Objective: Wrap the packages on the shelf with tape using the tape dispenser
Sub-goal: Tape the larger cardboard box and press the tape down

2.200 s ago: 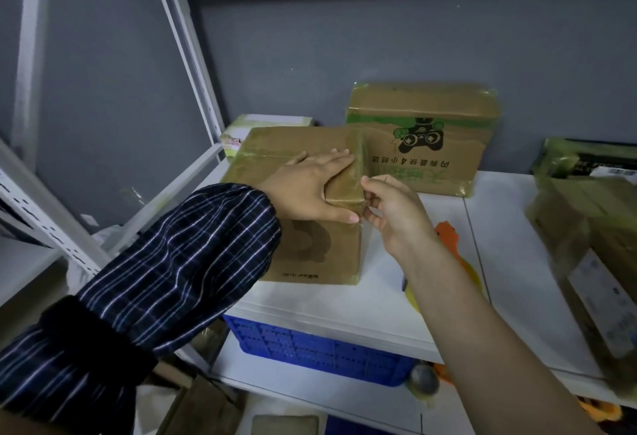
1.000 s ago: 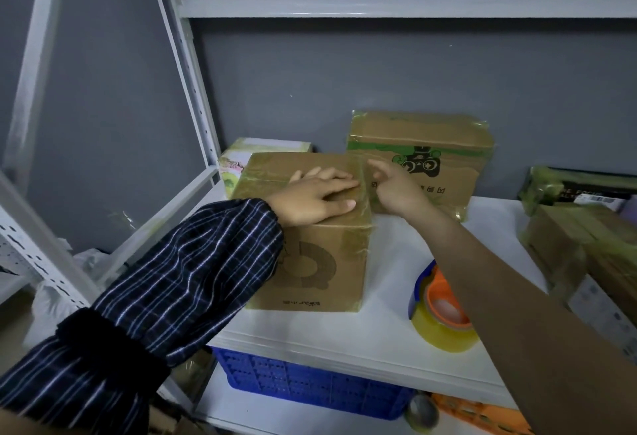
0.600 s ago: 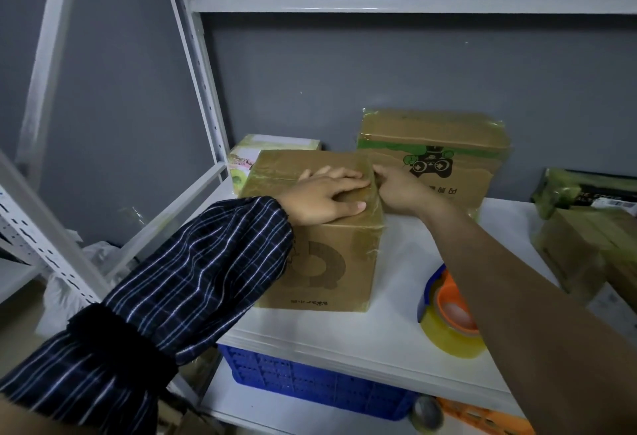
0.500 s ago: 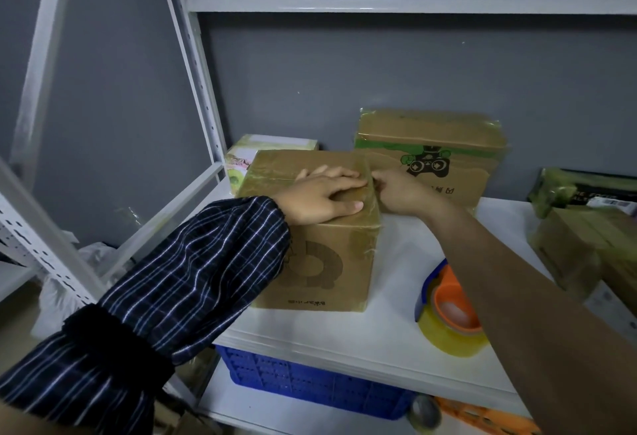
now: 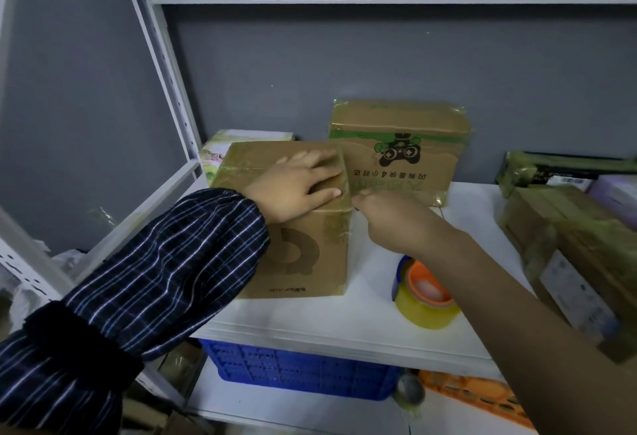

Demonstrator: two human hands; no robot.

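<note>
A brown cardboard box (image 5: 303, 255), glossy with clear tape, stands on the white shelf (image 5: 327, 317). My left hand (image 5: 296, 186), in a dark plaid sleeve, lies flat on the box's top. My right hand (image 5: 389, 217) is at the box's upper right edge, near its front corner, its fingertips touching the taped edge. The hand is blurred. The tape dispenser (image 5: 425, 293), a yellowish roll on an orange and blue holder, lies on the shelf just right of the box, under my right forearm.
A taped box with a gamepad print (image 5: 400, 145) stands behind, against the grey wall. A small white-green box (image 5: 220, 152) sits back left. Several wrapped packages (image 5: 568, 238) crowd the right. Below are a blue crate (image 5: 296, 369) and an orange crate (image 5: 475, 396). A shelf post (image 5: 165, 66) rises left.
My right hand has slid along the box's right top edge from the back towards the front corner. My left hand stays flat on top. The dispenser has not moved.
</note>
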